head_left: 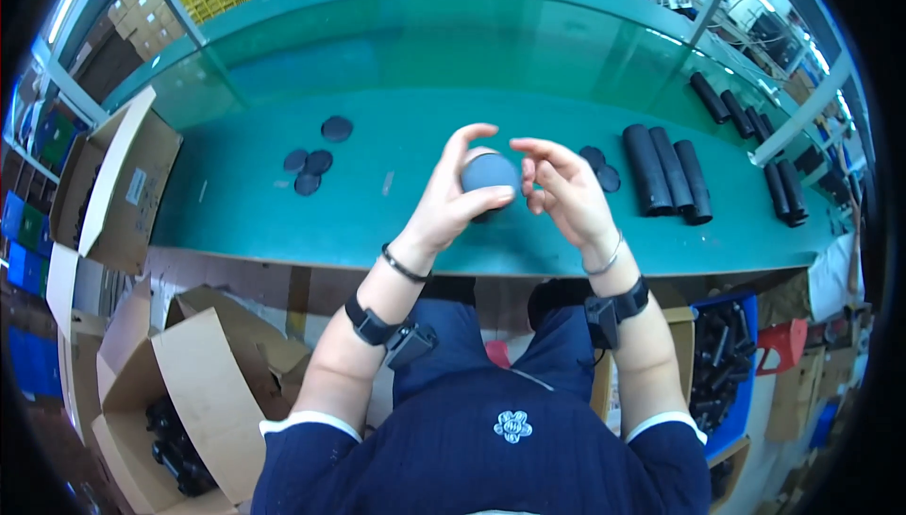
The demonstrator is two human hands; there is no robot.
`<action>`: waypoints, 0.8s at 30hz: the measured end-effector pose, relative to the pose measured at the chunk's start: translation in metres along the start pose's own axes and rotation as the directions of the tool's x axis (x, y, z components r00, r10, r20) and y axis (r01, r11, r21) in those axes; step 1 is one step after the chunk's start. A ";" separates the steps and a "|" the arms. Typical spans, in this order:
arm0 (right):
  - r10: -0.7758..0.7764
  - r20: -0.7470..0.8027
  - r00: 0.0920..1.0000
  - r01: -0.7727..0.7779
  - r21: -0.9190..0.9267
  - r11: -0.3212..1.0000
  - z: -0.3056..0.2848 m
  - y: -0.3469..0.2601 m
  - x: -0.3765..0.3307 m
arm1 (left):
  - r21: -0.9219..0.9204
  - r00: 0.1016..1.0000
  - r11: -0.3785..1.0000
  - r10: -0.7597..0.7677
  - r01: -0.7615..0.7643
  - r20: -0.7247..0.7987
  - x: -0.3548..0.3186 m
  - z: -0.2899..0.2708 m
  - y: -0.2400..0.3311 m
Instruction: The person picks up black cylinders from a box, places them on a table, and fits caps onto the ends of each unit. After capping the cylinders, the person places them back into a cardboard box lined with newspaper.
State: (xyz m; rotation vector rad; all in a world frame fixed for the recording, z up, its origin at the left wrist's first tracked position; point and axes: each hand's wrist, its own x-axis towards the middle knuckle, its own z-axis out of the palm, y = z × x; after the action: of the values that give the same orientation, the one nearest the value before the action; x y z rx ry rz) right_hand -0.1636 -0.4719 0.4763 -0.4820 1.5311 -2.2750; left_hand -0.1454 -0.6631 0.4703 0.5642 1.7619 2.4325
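Observation:
My left hand (pixel 453 196) grips a round, dark grey cap (pixel 489 178), its thumb across the lower face and its fingers around the far side. A little dark material shows below the cap; whether it is part of the same piece I cannot tell. Just right of the cap is my right hand (pixel 568 192), fingers apart and partly bent, with nothing in them. Beyond that hand lie several black discs (pixel 592 156). Next to these, three black tubes (pixel 663 171) rest side by side on the green table (pixel 377 222).
More black discs (pixel 319 161) lie on the table's left part. An open carton (pixel 137 175) stands at its left end. More tubes (pixel 785 192) lie far right. Below the table are an open cardboard box (pixel 212 373) at left and a blue crate (pixel 750 402) of black parts at right.

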 end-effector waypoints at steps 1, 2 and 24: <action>-0.085 0.056 0.995 0.090 -0.089 0.992 -0.010 0.006 0.000 | -0.071 0.999 0.997 0.004 -0.007 -0.041 0.000 -0.006 -0.003; -0.133 0.137 0.982 0.179 -0.416 0.892 -0.021 0.004 -0.006 | -0.239 1.000 0.971 0.021 -0.022 -0.006 0.003 -0.010 -0.008; -0.346 -0.325 0.880 -0.169 -0.895 0.412 -0.150 -0.050 0.107 | -0.517 0.960 0.834 -0.270 0.191 -0.080 0.084 -0.056 -0.074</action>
State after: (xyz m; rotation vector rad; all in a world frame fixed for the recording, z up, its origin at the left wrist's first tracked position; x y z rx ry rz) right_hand -0.3320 -0.3834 0.4781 -0.2425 3.0793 -1.3865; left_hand -0.2533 -0.6656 0.4071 0.1032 1.0605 2.6509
